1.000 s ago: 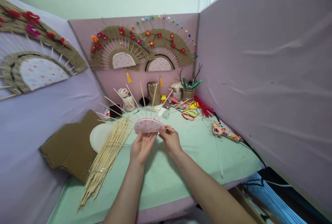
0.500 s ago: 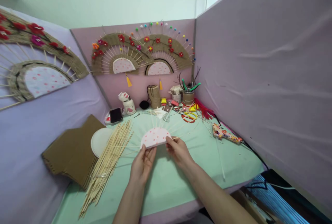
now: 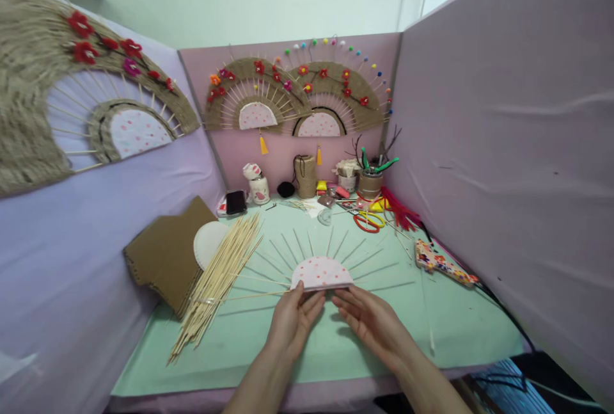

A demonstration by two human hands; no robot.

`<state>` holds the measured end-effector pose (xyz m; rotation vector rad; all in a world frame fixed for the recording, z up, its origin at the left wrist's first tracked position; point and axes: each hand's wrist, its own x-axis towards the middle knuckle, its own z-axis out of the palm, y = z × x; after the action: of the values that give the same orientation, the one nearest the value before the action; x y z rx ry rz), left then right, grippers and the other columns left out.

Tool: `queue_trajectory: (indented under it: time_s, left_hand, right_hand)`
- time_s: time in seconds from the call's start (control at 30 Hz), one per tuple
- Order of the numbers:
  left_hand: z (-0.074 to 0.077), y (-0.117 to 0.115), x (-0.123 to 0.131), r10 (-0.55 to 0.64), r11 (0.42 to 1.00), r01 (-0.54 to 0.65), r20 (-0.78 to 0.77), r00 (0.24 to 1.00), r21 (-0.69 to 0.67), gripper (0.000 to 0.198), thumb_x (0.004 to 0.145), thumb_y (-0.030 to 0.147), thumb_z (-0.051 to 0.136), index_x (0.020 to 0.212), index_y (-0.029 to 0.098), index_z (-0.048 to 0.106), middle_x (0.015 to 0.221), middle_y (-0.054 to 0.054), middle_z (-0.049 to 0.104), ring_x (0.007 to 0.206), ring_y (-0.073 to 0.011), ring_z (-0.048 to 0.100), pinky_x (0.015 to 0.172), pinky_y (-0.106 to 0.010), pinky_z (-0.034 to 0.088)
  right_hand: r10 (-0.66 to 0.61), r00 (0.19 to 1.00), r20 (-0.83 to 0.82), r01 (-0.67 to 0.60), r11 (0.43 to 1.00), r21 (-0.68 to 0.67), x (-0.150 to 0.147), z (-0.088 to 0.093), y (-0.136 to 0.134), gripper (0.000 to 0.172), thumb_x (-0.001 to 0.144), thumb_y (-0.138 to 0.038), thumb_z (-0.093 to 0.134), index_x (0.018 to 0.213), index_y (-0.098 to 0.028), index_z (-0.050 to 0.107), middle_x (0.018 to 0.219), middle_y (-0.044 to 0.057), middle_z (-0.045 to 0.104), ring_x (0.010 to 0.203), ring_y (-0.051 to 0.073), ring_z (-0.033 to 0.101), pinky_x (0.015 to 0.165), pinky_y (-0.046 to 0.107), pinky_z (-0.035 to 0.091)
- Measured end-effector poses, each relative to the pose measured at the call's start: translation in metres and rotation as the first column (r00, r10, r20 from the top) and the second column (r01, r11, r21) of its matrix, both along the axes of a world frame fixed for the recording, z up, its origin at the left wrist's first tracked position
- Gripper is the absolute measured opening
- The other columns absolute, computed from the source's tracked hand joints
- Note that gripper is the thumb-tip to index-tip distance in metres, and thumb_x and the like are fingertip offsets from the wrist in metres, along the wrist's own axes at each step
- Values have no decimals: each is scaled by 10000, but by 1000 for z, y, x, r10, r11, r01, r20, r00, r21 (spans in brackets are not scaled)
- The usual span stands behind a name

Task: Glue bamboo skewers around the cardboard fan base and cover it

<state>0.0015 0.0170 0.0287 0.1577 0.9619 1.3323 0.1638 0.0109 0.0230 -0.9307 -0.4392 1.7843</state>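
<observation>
A white half-disc with pink dots sits low over the green tabletop, its flat edge facing me. Thin sticks fan out from its curved side. My left hand grips the left end of the flat edge, thumb on top and fingers beneath. At the right end, my right hand has its fingers stretched out, the fingertips close to the edge. Whether those fingertips touch the half-disc is hard to tell. A pile of bamboo sticks lies to the left, partly over a white disc.
Brown cardboard lies at the left. A floral glue gun with a black cable is at the right. Scissors, a twine roll and a jar of tools stand or lie at the back. Finished fans hang on the partitions.
The half-disc now sits flatter, its flat edge level in view, with both hands lower. My right hand has loosened from its pinch and spread its fingers. The view has swung left.
</observation>
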Motion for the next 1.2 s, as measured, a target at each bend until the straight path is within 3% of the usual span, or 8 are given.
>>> queue_trajectory:
  time_s: [0.3,0.53,0.7,0.8,0.93,1.0,1.07,1.2]
  left_hand:
    - [10,-8,3,-65,996,73,130,989,-57,65,935,127,563,973,78,584,879,-157,717,861,-208,738,779,-263,589]
    - [21,-23,-7,-201,973,223,255,946,-58,195,972,168,476,838,78,585,724,-137,696,618,-177,688,606,-262,550]
    - [24,-42,-11,-246,962,267,229,942,-61,246,945,269,555,1057,64,632,1065,-187,713,945,-246,715,813,-300,556]
    - [23,-45,-5,-221,975,222,211,952,18,323,935,341,555,1174,141,640,1226,-163,667,1144,-296,647,932,-378,535]
    - [21,-42,2,-91,990,68,187,978,124,420,873,331,624,1285,406,595,1305,-12,639,1425,-228,394,1143,-387,400]
    - [24,-47,2,-87,982,58,159,983,180,463,843,317,668,1275,465,593,1330,21,625,1464,-202,319,1180,-377,354]
    - [34,-57,-4,-155,970,126,132,979,210,444,831,311,694,1263,395,632,1346,-38,617,1459,-255,329,1175,-450,350]
    - [69,-69,-35,-312,904,342,-149,938,256,418,774,294,769,1182,231,702,1319,-159,620,1348,-369,474,1075,-526,430]
  right_hand:
    - [437,862,255,-480,867,137,0,8,-25,295,748,-379,790,964,-188,723,881,57,743,742,148,670,652,251,486]
    - [355,860,366,-453,861,229,-7,18,-5,298,711,-449,785,877,-208,726,829,41,723,754,173,652,678,274,476]
    - [31,820,572,-328,843,425,-16,24,-2,263,806,-470,681,912,-231,714,903,80,738,857,240,674,800,365,523]
    - [-281,720,634,-361,629,688,-40,23,-20,300,899,-399,583,1159,-287,680,1268,104,662,1201,280,587,1008,416,455]
    - [-440,669,599,-644,59,763,-70,19,-32,667,861,-496,632,1482,-391,413,1516,53,472,1403,327,400,1183,541,182]
    - [-481,644,595,-696,-44,717,-72,18,-18,680,856,-551,614,1486,-418,395,1486,27,512,1387,325,427,1199,541,92]
    - [-550,594,587,-679,48,733,-65,18,10,567,884,-529,563,1432,-407,486,1426,18,577,1346,312,483,1203,525,80]
    - [-715,404,571,-396,426,813,-40,15,67,384,971,-374,431,1280,-272,634,1292,94,665,1278,294,538,1167,596,159]
